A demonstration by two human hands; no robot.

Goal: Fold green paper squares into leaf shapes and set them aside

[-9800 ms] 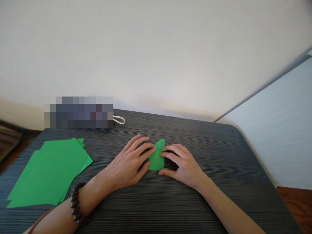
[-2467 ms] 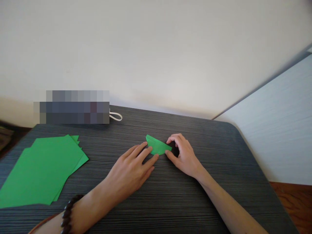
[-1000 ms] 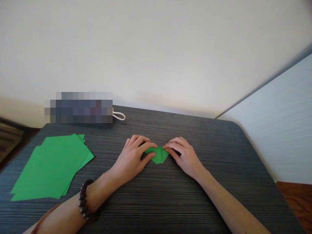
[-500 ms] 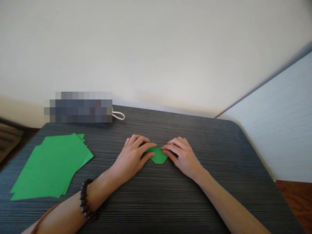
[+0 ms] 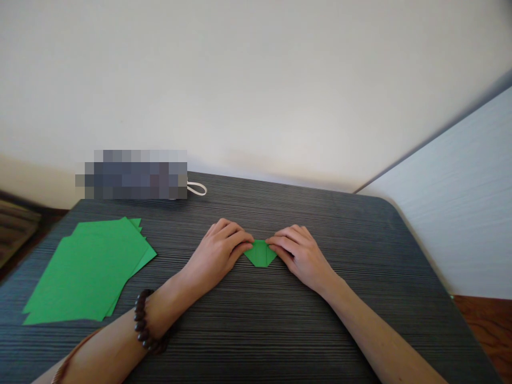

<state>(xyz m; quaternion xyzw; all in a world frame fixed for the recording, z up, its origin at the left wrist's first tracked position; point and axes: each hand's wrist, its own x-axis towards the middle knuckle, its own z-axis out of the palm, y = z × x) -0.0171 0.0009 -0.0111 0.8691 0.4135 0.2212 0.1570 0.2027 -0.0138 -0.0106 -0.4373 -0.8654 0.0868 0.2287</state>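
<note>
A small folded piece of green paper (image 5: 261,255) lies on the dark striped table (image 5: 256,320), its point toward me. My left hand (image 5: 218,253) presses its left upper corner with curled fingers. My right hand (image 5: 298,253) presses the right upper corner the same way. The fingertips of both hands nearly meet over the paper's top edge and hide it. A dark bead bracelet (image 5: 144,329) sits on my left wrist.
A fanned stack of green paper sheets (image 5: 90,269) lies at the left of the table. A blurred dark object (image 5: 134,175) with a white loop (image 5: 197,188) rests at the back edge. A pale wall panel (image 5: 460,202) borders the table's right side.
The paper went from a taller folded shape to a small downward-pointing wedge. Over the last second both hands closed in on its top edge and my fingertips drew together.
</note>
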